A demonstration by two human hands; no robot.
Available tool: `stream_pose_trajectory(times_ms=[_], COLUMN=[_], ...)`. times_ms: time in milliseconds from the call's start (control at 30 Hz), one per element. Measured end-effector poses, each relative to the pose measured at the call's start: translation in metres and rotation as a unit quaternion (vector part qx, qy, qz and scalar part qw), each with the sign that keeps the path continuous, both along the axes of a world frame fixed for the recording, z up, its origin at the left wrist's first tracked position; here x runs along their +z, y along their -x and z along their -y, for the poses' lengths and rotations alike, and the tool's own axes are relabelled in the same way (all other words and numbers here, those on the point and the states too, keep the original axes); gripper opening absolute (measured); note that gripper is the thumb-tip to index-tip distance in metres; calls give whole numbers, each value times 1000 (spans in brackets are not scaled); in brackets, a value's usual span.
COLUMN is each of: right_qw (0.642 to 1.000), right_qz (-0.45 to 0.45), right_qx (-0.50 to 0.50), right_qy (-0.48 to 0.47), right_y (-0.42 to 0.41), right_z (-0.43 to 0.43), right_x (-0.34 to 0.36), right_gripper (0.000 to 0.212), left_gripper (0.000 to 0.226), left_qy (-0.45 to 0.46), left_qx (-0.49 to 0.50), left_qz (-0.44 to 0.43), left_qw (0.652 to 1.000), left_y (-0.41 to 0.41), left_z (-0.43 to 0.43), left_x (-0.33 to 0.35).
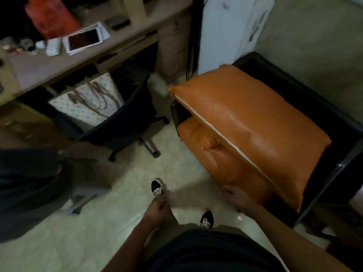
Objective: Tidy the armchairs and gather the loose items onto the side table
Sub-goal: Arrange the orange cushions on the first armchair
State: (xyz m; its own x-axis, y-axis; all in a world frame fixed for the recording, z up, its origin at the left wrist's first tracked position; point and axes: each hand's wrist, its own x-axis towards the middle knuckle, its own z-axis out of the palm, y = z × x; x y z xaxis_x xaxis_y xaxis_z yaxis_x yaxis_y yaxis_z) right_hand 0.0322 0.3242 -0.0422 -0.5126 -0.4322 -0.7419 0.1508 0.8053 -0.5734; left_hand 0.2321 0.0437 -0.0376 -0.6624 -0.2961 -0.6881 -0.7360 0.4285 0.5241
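You stand on a pale tiled floor (127, 173), with a cluttered desk (59, 63) at the far left. The armchair (306, 99) is at your right, and its loose orange cushion (245, 118) lies tilted across the seat (222, 165). Your left hand (157, 209) is curled closed and holds nothing. Your right hand (235, 197) touches the front corner of the seat, but its fingers are too blurred to judge.

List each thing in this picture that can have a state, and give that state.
Loose orange cushion: lying tilted across the armchair, not upright.
Tablet: screen dark, flat on the desk.
Paper bag: lying on the office chair.
Left hand: fingers curled, empty.
Right hand: touching the seat cushion front.
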Motion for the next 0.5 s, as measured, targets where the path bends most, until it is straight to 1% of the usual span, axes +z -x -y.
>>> stream_pose_trajectory(times_ms=[100, 167, 233, 367, 467, 500], right_qw=[996, 990, 981, 963, 948, 942], right_qz=[-39, -64, -80, -115, -129, -131], right_qx=[-85, -125, -173, -242, -290, -307], right_qy=[18, 24, 29, 30, 18, 28], right_y=[22, 34, 49, 72, 86, 88], right_z=[33, 52, 70, 96, 100, 97], right_x=[21, 37, 44, 66, 68, 65], right_gripper=[29, 26, 26, 24, 25, 24], left_gripper=[26, 28, 30, 35, 37, 38], left_qy=[-12, -18, -24, -19, -8, -7], left_qx=[-114, -139, -144, -208, -233, -241], left_qz=[34, 28, 12, -47, -108, -124], left_qw=[993, 990, 989, 977, 967, 963], left_y=[40, 70, 115, 215, 280, 297], left_z=[44, 70, 98, 129, 131, 128], left_x=[-12, -12, -3, 11, 30, 37])
